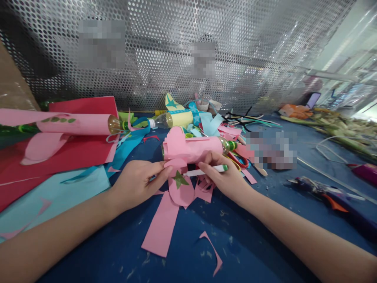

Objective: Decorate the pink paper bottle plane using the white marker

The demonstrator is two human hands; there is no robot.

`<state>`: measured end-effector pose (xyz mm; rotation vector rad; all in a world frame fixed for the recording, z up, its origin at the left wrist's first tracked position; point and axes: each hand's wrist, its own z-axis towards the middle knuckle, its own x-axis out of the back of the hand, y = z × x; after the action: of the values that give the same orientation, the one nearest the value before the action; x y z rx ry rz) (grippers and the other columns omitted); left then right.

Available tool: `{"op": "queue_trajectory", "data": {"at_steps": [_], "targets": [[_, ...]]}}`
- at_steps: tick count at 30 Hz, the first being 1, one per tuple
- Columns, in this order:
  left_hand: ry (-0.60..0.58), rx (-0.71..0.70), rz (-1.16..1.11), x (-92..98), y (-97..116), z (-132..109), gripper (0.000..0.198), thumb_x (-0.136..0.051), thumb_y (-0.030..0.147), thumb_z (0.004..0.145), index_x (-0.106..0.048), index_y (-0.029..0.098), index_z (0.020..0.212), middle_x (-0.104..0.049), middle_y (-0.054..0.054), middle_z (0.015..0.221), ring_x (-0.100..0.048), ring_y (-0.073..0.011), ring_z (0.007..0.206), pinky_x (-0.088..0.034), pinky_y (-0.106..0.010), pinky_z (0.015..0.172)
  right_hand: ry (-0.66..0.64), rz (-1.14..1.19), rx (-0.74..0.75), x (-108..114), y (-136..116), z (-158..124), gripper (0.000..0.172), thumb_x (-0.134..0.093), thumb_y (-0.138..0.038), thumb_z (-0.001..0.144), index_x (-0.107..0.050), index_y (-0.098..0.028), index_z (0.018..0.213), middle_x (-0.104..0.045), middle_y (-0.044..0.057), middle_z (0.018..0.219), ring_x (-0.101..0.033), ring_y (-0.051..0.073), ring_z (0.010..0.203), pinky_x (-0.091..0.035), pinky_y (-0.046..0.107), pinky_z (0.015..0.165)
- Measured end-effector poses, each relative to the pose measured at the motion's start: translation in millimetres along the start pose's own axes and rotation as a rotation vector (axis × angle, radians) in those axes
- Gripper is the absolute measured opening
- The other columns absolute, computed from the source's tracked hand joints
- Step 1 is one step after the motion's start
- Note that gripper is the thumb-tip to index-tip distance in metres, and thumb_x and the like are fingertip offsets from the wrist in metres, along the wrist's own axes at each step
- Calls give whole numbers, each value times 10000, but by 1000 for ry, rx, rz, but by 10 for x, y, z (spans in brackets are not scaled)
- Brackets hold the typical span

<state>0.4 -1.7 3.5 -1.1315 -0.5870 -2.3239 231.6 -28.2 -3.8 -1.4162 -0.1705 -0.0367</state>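
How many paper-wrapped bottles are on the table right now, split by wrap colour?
Pink-wrapped bottles: 2
Yellow-wrapped bottle: 1
Total: 3

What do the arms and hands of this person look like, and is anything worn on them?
The left forearm and the right forearm are bare down to the picture's lower edge; no sleeve shows. The left hand and the right hand wear no gloves. No watch, bracelet or ring is visible on the wrists or fingers.
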Motion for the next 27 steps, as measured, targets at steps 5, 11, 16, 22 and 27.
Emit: {"op": "queue_trajectory", "data": {"at_steps": [5, 11, 16, 22, 27], "targets": [[-3, 7, -7, -3, -6, -9, 518, -363, 395, 1027, -715, 192, 705, -635, 9, 495, -591, -133, 459, -331, -246, 463, 4, 0, 20, 9, 17, 4, 299, -622, -328, 837, -414, -236, 644, -504, -77, 492, -461, 95, 417, -413, 231, 430], [-8, 5, -14, 1, 3, 1, 528, -361, 394, 1026, -711, 185, 691, -624, 12, 482, -586, -127, 445, -325, -242, 450, 7, -11, 13, 5, 14, 3, 314, -632, -344, 831, -408, -237, 637, -503, -74, 482, -480, 104, 423, -423, 240, 438], [5, 1, -7, -1, -6, -10, 526, -362, 398, 1025, -709, 186, 691, -626, 8, 488, -583, -125, 447, -327, -243, 452, -10, -17, 15, 7, 2, 0, 312, -623, -348, 836, -408, -237, 639, -510, -73, 489, -477, 99, 420, -433, 236, 443], [-3, 13, -10, -12, -8, -14, 540, -348, 410, 1026, -713, 187, 697, -637, 3, 497, -590, -127, 458, -337, -243, 461, -2, -32, 12, 7, -4, 5, 321, -629, -366, 824, -401, -240, 636, -501, -71, 485, -468, 104, 418, -421, 240, 428], [6, 11, -16, -18, -17, -18, 532, -353, 414, 1026, -716, 191, 707, -641, 6, 502, -594, -128, 457, -335, -246, 456, 11, -12, 14, 8, 6, 7, 315, -638, -359, 821, -404, -239, 646, -496, -76, 496, -466, 99, 424, -418, 235, 433]]}}
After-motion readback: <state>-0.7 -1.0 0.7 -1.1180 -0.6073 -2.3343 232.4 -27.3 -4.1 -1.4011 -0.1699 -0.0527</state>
